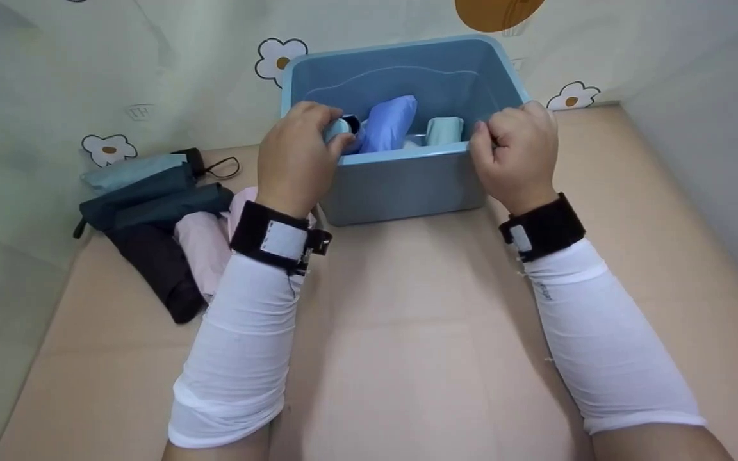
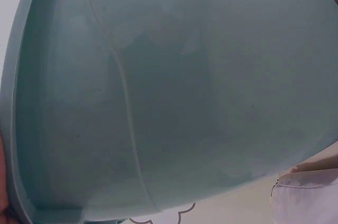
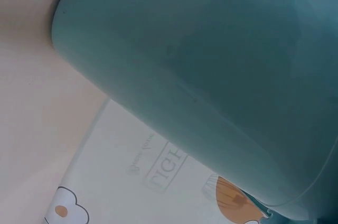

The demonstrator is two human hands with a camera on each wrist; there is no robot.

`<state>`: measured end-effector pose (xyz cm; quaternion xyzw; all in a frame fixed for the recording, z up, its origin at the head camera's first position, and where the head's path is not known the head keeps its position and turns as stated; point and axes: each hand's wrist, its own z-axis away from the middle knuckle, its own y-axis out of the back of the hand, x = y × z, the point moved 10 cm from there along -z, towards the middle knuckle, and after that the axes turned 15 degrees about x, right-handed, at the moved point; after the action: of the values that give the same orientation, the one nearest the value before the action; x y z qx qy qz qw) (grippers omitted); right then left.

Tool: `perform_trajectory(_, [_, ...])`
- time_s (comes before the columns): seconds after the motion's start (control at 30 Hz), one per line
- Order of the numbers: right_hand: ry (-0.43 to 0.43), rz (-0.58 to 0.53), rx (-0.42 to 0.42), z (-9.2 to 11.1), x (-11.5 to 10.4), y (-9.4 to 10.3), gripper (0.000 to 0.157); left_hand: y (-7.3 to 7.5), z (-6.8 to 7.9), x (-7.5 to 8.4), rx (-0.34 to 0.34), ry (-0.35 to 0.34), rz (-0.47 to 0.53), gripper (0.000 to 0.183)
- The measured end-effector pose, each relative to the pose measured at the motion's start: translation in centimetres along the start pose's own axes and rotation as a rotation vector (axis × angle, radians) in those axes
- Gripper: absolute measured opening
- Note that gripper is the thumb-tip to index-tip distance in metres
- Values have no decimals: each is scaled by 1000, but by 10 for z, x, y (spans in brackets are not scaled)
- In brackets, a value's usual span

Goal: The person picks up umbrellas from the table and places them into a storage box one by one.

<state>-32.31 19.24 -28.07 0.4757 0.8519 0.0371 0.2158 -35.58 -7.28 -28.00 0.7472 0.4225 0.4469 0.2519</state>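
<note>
A blue plastic bin (image 1: pixel 407 182) stands at the far side of the table. My left hand (image 1: pixel 298 150) grips its rim at the near left corner, with the thumb turned inward. My right hand (image 1: pixel 516 150) grips the rim at the near right corner, fingers curled over it. Inside the bin lie a periwinkle folded umbrella (image 1: pixel 389 123), a pale teal bundle (image 1: pixel 445 130) and a light blue piece (image 1: pixel 337 129) with a black end, showing between my left thumb and forefinger. The bin's outer wall (image 2: pixel 174 92) fills most of both wrist views.
Several folded umbrellas lie in a pile on the left: a light teal one (image 1: pixel 135 171), dark green ones (image 1: pixel 145 198), a black one (image 1: pixel 157 269) and a pink one (image 1: pixel 204 246). A flower-print cloth (image 1: pixel 183 70) hangs behind the bin. Peach cloth (image 1: pixel 401 358) covers the table.
</note>
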Motion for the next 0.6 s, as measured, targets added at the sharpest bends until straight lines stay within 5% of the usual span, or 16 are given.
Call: perform_trajectory(0.6, [14, -6, 20, 0, 0, 1, 45, -1, 1, 1, 35, -44, -6, 29])
